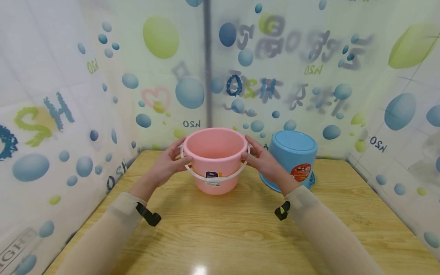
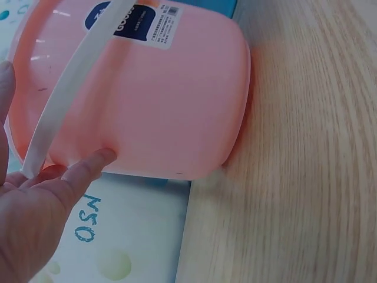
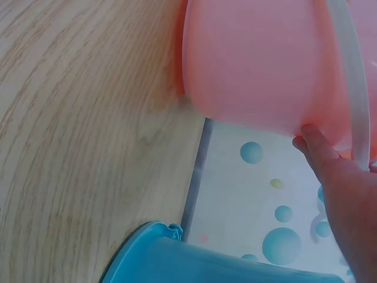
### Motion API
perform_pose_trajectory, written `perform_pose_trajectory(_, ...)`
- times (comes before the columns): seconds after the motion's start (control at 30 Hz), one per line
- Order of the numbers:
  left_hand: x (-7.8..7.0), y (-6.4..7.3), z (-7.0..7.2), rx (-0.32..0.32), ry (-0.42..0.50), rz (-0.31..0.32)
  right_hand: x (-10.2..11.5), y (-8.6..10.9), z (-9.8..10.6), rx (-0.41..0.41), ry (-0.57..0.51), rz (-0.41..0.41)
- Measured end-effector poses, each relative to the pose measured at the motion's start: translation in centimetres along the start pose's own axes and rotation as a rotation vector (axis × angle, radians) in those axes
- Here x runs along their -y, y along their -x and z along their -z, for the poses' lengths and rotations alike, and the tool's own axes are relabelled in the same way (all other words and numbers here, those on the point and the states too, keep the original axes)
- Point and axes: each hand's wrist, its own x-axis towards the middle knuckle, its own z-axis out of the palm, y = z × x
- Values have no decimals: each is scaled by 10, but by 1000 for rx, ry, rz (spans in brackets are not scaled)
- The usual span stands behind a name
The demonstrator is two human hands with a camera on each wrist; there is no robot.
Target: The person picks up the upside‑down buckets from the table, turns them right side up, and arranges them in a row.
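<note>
A pink bucket (image 1: 220,166) stands upright on the wooden table, its mouth facing up. Its white handle (image 1: 197,175) hangs down across the front, over a dark label. My left hand (image 1: 167,163) grips the bucket's left side just under the rim, thumb at the front and fingers around the side. On the opposite side my right hand (image 1: 265,160) holds it the same way. In the left wrist view, fingertips of the left hand (image 2: 44,203) touch the pink wall below the handle. The right wrist view shows fingers of the right hand (image 3: 347,191) against the wall.
A blue bucket (image 1: 283,152) with a red label stands upside down on the table (image 1: 220,233), just right of the pink one and behind my right forearm. Curtains (image 1: 161,80) printed with bubbles and letters enclose the table at the back and sides.
</note>
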Motion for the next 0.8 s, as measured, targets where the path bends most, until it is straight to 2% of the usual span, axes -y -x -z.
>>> perform_pose_trajectory(0.27,3,0,-4,-22,-7,14,-5,-1,-3,10,-24,-17)
perform_pose_trajectory(0.53,5,-2,-4,-37,-72,45,-4,-6,-11,-49,2,-112)
perform_pose_trajectory(0.8,3,-7,2,-39,-84,39,-5,-16,-17,-76,-39,-84)
